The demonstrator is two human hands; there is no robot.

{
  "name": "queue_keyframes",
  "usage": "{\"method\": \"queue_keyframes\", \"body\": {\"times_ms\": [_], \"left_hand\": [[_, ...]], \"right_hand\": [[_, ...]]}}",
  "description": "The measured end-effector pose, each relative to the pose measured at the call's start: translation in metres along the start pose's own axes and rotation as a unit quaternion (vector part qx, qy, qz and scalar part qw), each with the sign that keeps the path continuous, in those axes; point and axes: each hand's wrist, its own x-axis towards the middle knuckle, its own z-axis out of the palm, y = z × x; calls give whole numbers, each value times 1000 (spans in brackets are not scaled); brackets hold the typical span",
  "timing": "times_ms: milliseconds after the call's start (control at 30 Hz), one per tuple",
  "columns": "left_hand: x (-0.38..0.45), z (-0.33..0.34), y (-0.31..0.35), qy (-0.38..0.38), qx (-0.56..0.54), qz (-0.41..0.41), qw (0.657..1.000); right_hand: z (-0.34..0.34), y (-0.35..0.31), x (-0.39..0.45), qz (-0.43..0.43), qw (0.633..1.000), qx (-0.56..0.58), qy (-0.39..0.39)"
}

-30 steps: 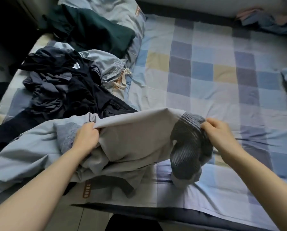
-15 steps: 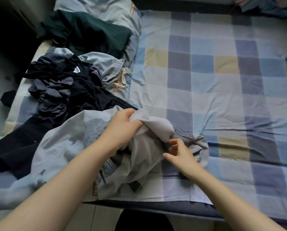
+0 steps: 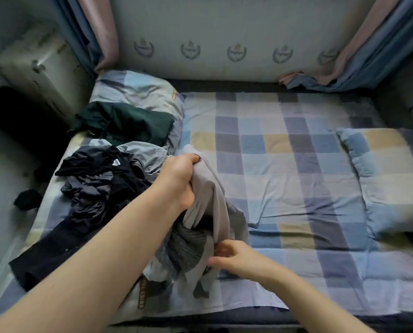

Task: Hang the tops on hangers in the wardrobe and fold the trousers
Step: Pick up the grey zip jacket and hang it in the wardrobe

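The left hand (image 3: 180,174) grips a bunched light-grey garment (image 3: 210,203) and holds it above the near edge of the checked bedsheet (image 3: 284,179). The right hand (image 3: 234,257) pinches the garment's lower part beside its dark ribbed band (image 3: 186,246). A pile of dark clothes (image 3: 92,183) lies just left, near a dark green garment (image 3: 128,121).

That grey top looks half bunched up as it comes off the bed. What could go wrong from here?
The left hand grips the grey top by one bunched fistful, so it may come up twisted or inside out and be awkward to hang. The right hand is at its lower folds, where the dark ribbed hem is tucked. The top also lies against the pile of dark clothes, so lifting might drag one off the bed.
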Motion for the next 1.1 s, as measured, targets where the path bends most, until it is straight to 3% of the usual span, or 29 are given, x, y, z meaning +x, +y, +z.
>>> {"method": "queue_keyframes", "body": {"times_ms": [133, 267, 467, 700, 900, 1100], "left_hand": [[-40, 32, 36, -38, -3, 11, 999], [-89, 63, 69, -125, -11, 11, 992], [-132, 81, 116, -195, 21, 52, 979], [-148, 90, 116, -184, 113, 131, 968], [-181, 114, 84, -235, 217, 218, 922], [-231, 142, 51, -287, 312, 326, 845]], "right_hand": [[-4, -19, -41, 2, 997, 18, 75], [0, -36, -82, -32, 983, 57, 171], [-23, -60, -162, -59, 914, 42, 398], [-72, -101, -303, -141, 744, 95, 646], [-79, -105, -427, -144, 583, 149, 786], [-53, -87, -530, -128, 511, 119, 841]]}}
